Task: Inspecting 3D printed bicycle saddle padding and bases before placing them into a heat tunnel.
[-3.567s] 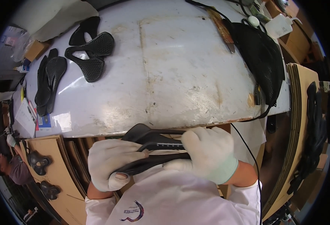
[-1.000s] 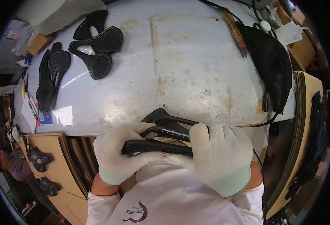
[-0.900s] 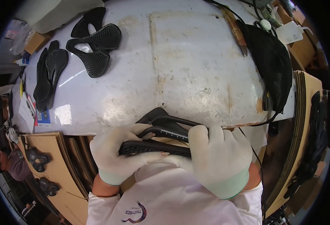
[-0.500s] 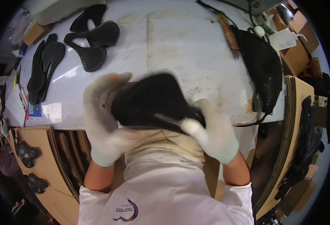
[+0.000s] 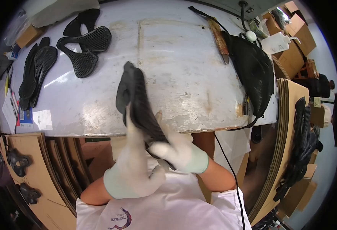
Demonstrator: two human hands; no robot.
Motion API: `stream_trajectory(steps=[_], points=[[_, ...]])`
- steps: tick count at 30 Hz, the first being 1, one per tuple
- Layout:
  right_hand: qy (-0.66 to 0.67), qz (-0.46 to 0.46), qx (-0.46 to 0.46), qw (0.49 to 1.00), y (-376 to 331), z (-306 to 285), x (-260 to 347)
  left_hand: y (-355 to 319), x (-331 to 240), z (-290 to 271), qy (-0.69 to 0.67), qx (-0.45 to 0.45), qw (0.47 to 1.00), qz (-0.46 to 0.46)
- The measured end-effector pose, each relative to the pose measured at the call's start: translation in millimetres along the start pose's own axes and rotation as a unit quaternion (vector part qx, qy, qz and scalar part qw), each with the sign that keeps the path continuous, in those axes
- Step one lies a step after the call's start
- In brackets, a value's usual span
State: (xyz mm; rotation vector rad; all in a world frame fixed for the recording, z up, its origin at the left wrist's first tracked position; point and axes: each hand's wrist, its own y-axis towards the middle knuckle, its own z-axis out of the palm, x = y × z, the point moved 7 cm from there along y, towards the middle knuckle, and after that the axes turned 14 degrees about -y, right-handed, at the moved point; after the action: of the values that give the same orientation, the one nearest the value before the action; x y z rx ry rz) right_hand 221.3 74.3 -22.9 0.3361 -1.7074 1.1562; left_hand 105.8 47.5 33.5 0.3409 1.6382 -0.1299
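Note:
A black bicycle saddle pad [image 5: 141, 103] is held on edge in front of me, its nose end tilted toward my body. My left hand [image 5: 132, 163], in a white glove, supports its left side, with fingers stretched up along it and the thumb apart. My right hand [image 5: 180, 153], gloved too, pinches the pad's near part between thumb and fingers. Motion blurs some fingertips. More black textured saddle pads [image 5: 88, 56] with central cut-outs lie at the table's far left. Beside them rests another group of narrow black pads [image 5: 44, 67].
On the white table [image 5: 176, 76], a black bag-like thing [image 5: 249, 69] lies at the right, next to a worn brown-handled tool [image 5: 218, 40]. A white squeeze bottle [image 5: 277, 43] stands behind it. Cardboard sheets [image 5: 291, 115] flank me. A black cable [image 5: 229, 168] hangs at right.
The saddle pad has been turned from lying broad across my hands to standing on edge, and has shifted left. My hands have come closer together, and the view has shifted slightly.

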Motion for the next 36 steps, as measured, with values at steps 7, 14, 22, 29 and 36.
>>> stream_trajectory(steps=[7, 14, 22, 29, 36], points=[[0.166, -0.097, -0.075, 0.978, 10.7, 11.3, -17.4, -6.1, 27.6, -7.0, -0.236, -0.052, 0.97, 0.038], [0.252, -0.121, 0.014, 0.96, -5.7, 17.5, 6.6, -8.2, 22.7, -19.7, -0.393, -0.102, 0.913, 0.049], [0.308, -0.117, 0.062, 0.942, -1.7, 29.6, -15.1, -2.5, 15.2, -18.4, -0.331, -0.168, 0.926, -0.073], [0.207, -0.093, 0.013, 0.974, -11.8, 31.9, -12.8, -4.8, 35.0, -23.9, -0.334, -0.223, 0.912, -0.076], [0.283, -0.126, 0.063, 0.949, -10.9, 35.3, -1.5, -2.6, 25.8, -28.1, -0.225, -0.131, 0.965, -0.011]])
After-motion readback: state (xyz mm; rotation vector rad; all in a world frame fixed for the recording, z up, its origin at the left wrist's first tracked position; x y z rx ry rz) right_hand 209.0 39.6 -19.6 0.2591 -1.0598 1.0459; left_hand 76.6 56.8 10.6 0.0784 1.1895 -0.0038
